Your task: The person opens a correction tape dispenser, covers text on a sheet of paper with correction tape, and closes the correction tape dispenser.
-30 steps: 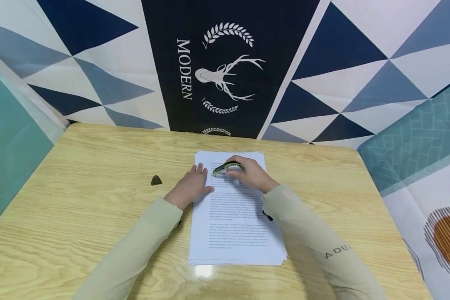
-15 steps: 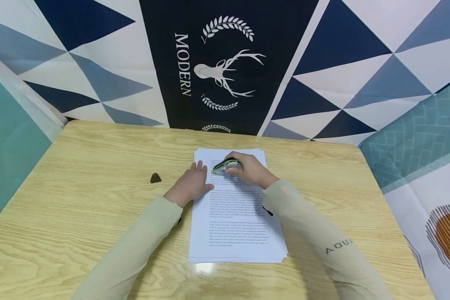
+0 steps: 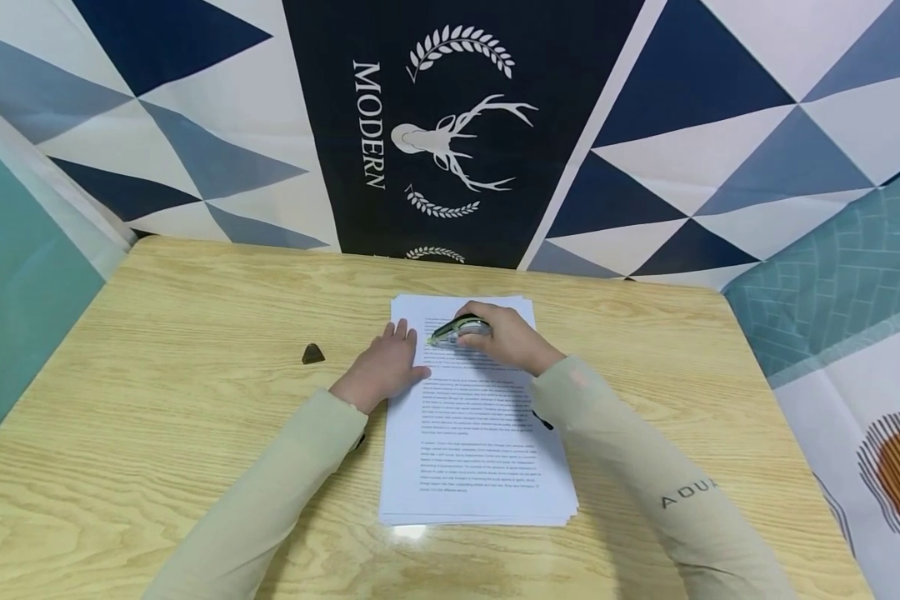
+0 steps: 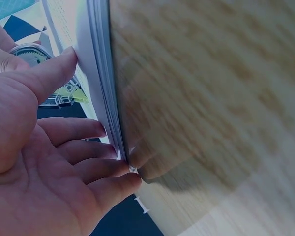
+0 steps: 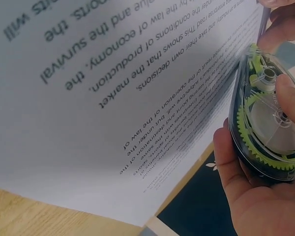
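A stack of printed paper (image 3: 480, 467) lies on the wooden table, its several sheets showing at the edge in the left wrist view. My right hand (image 3: 513, 337) grips a correction tape dispenser (image 5: 268, 123), a clear case with green gear wheels inside. The thumb lies on one side of the case and fingers on the other. Its green-yellow tip meets the page at the start of the upper text lines. My left hand (image 3: 384, 364) rests with fairly straight fingers on the left edge of the stack, thumb and fingertips at the sheets' margin, holding nothing.
A small dark triangular piece (image 3: 312, 354) lies on the wooden table (image 3: 195, 400), left of the left hand. Behind the table's far edge hangs a patterned cloth (image 3: 450, 142) with a deer head and blue triangles.
The head view has shifted slightly. Both hands keep nearly the same places on the paper, and the dispenser's tip stays by the upper lines near the left margin.
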A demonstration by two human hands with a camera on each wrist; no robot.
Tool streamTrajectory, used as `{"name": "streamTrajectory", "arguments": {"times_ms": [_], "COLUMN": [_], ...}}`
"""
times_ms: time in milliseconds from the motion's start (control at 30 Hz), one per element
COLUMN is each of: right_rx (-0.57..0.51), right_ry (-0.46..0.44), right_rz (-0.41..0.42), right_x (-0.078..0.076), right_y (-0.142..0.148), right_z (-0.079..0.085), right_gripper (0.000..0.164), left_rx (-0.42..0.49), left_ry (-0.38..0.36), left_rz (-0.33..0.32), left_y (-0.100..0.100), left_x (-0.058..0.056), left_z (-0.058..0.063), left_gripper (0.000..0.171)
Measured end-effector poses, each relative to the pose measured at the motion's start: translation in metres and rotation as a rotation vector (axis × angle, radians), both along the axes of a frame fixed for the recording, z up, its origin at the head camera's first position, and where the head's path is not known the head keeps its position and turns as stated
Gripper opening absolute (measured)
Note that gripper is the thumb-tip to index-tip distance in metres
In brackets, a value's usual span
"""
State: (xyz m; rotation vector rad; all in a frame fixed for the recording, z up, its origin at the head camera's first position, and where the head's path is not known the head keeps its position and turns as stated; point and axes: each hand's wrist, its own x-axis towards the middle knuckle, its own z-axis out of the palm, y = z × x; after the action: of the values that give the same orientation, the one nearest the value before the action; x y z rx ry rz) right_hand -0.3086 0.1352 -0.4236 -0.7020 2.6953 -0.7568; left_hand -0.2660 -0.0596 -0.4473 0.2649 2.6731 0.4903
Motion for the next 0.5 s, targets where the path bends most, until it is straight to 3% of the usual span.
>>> {"name": "streamTrajectory", "arguments": {"times_ms": [500], "right_rx": [0.011], "right_ry": [0.015], "right_rz": [-0.001], "right_x": [-0.0006], "right_y": [0.0046], "right_z": [0.0006], "right_gripper": [0.029], "left_rx": [-0.013], "left_ry": [-0.015], "left_rz": [0.009], "left_y": [-0.0001], "left_x": [0.0004], "left_z": [0.0014], "left_gripper": [0.071]}}
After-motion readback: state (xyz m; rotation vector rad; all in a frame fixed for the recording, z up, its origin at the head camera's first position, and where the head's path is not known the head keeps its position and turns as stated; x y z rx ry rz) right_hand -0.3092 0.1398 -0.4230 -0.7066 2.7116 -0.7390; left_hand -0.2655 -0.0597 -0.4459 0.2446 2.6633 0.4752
